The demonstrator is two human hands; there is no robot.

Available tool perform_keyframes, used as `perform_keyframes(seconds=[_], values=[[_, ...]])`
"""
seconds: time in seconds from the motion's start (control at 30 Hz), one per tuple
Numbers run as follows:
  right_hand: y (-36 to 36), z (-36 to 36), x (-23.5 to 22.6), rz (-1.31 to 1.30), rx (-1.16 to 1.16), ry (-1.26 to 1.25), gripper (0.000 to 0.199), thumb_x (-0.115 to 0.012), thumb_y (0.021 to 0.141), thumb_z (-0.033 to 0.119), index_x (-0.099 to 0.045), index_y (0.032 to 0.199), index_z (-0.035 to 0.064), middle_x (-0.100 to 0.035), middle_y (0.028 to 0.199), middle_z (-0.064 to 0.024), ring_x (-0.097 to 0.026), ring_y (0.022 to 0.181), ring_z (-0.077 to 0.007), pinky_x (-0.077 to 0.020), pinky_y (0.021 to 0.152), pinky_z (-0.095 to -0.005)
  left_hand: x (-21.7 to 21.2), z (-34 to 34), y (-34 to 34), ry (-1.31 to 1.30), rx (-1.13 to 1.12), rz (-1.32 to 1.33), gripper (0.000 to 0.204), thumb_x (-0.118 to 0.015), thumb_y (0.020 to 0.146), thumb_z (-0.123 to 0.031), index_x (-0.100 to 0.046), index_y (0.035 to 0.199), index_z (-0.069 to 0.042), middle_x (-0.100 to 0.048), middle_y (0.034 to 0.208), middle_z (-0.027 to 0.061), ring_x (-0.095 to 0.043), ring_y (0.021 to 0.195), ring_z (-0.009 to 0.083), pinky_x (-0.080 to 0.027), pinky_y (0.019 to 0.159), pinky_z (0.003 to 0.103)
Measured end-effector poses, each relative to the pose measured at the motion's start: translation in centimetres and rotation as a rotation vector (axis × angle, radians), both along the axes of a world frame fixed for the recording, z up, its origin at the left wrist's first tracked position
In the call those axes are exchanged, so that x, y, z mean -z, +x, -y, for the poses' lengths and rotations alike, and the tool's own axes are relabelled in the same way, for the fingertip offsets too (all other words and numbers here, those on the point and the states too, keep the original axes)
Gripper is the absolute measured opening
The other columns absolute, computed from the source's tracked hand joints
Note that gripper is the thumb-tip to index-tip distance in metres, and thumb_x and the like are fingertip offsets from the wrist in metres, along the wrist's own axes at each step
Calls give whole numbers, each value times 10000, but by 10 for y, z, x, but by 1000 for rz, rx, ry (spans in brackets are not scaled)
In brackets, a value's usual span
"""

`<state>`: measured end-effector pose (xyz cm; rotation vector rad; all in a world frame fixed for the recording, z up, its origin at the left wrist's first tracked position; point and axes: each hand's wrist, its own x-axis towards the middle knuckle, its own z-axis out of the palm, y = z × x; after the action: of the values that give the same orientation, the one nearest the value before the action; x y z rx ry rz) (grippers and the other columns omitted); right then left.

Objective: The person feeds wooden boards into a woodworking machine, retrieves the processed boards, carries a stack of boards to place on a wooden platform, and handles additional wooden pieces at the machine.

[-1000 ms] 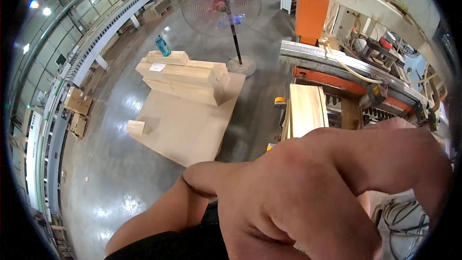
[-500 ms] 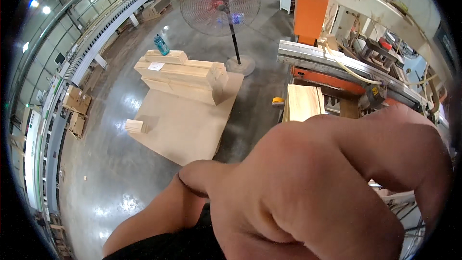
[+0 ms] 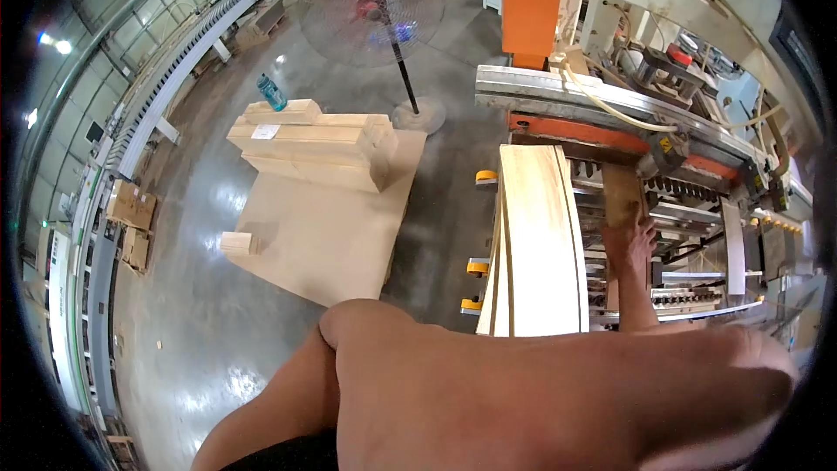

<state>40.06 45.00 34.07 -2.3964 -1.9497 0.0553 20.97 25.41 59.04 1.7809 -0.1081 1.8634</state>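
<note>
My right hand [image 3: 629,244] reaches down onto a narrow brownish wooden board [image 3: 622,192] lying in the machine bed. The hand spans the board's width, fingers bent over its right edge. Directly left of this board, a stack of long pale wooden boards [image 3: 542,235] stands lengthwise. My bare shoulders and upper body fill the lower part of the picture and hide the near end of the stack. At the lower left a bare arm [image 3: 261,406] runs out of the picture; my left hand does not show.
A metal beam [image 3: 575,98] with a hose crosses behind the boards. Yellow-topped rollers [image 3: 477,268] line the stack's left side. Stacked timber [image 3: 314,144] with a blue bottle [image 3: 272,92] stands on a brown sheet [image 3: 327,235]. Behind are a pedestal fan [image 3: 405,78] and orange cabinet [image 3: 530,13].
My upper body has shifted lower in the picture, uncovering the pale boards and machine bed. My right hand has come into sight on the brownish board.
</note>
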Motion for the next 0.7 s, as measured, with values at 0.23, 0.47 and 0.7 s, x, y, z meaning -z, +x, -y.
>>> perform_keyframes(seconds=[0.23,0.47,0.7], values=[[18,-6,19,-41,-51,12,902,-600,765,551,-233,1466,118,-278,1444,-295,-324,1328,-418,-317,1054,-533,3,-10,12,-23,9,9,437,-617,860,-451,-583,949,-25,-553,1053,209,-558,994,299,-443,881,403],[44,-30,87,-51,-150,93,1065,-608,671,685,-173,1490,160,-276,1447,-294,-327,1321,-424,-324,1043,-548,-2,-15,19,-51,-13,1,433,-611,866,-446,-571,947,-22,-558,1034,205,-560,986,299,-444,880,405],[60,-51,120,668,-312,546,982,-664,735,519,-194,1479,84,-219,1462,-325,-231,1362,-451,-221,1115,-516,0,-13,22,-76,-36,-4,430,-605,871,-441,-558,945,-20,-563,1016,201,-561,979,299,-444,879,408]])
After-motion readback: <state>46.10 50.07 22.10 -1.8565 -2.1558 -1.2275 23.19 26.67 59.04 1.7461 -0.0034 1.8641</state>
